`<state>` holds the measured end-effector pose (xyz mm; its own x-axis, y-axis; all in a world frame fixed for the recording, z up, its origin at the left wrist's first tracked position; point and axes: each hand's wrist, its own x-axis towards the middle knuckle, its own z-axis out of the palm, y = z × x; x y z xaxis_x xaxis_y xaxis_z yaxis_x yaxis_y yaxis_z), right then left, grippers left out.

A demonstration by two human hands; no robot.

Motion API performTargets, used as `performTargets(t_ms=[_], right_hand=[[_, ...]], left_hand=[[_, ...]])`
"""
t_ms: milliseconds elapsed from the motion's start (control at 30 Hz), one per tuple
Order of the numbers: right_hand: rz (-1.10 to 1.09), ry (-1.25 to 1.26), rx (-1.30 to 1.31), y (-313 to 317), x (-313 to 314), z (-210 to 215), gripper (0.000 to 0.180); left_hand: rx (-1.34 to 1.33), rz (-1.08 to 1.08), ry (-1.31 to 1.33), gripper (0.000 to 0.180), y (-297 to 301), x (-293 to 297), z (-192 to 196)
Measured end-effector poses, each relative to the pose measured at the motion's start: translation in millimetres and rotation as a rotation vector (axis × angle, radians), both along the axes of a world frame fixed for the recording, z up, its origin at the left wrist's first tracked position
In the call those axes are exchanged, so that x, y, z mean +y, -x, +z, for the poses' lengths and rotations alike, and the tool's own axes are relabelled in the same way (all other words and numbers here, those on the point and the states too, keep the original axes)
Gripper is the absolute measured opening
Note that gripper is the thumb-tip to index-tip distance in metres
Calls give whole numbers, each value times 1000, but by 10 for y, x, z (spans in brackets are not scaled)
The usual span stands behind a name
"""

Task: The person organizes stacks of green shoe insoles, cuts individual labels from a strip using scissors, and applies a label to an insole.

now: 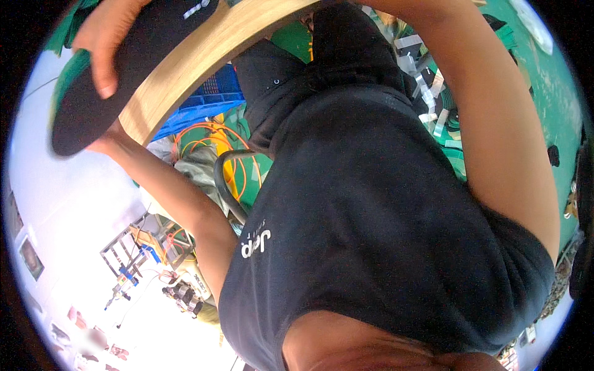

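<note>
— Since the view looks almost straight down my own front, what's in the left hand?

— A black shoe insole (105, 80), flat and matte, its rounded end low at the upper left and a thin green edge showing along its far side. My left hand (102, 46) has it: the fingers curl over the top face, closed on it, with the thumb side hidden beneath.

— And where does it sit?

— Against a curved, pale wooden rim (204, 52) that runs diagonally across the top of the frame; the insole lies just left of it, touching or overlapping.

— The right hand?

— I only see the right forearm (495, 123) rising toward the top edge. The hand itself is out of frame, so I cannot tell how its fingers stand.

— Any packages or labels?

— A blue plastic crate (213, 99) sits under the wooden rim, orange cables (210, 139) beside it. Pale strips (427, 93) are scattered on the green floor (550, 74) at upper right. My dark shirt (371, 235) carries small white lettering at the chest.
</note>
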<state>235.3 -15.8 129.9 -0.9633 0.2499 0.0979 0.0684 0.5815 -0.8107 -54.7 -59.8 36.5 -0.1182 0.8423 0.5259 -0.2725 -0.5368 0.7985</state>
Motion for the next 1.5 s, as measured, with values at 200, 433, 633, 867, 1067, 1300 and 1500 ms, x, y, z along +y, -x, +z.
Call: performTargets(t_ms=[200, 433, 633, 867, 1067, 1300, 1500], right_hand=[[383, 620, 311, 169, -317, 247, 52], [359, 305, 226, -506, -214, 456, 62], [334, 206, 159, -642, 54, 462, 71], [-370, -807, 329, -694, -96, -14, 108], [-700, -666, 230, -861, -224, 106, 110], [-810, -252, 269, -642, -449, 250, 91], [-976, -127, 973, -750, -603, 454, 53]], left_hand=[[94, -7, -24, 44, -380, 212, 476], [261, -43, 51, 30, -982, 134, 232], [310, -20, 37, 18, -1296, 191, 150], [94, -31, -231, 14, -508, 54, 1018], [299, 43, -314, 14, -815, -70, 1024], [770, 334, -508, 10, -1330, -782, 1096], [788, 135, -342, 20, -2027, -617, 379]])
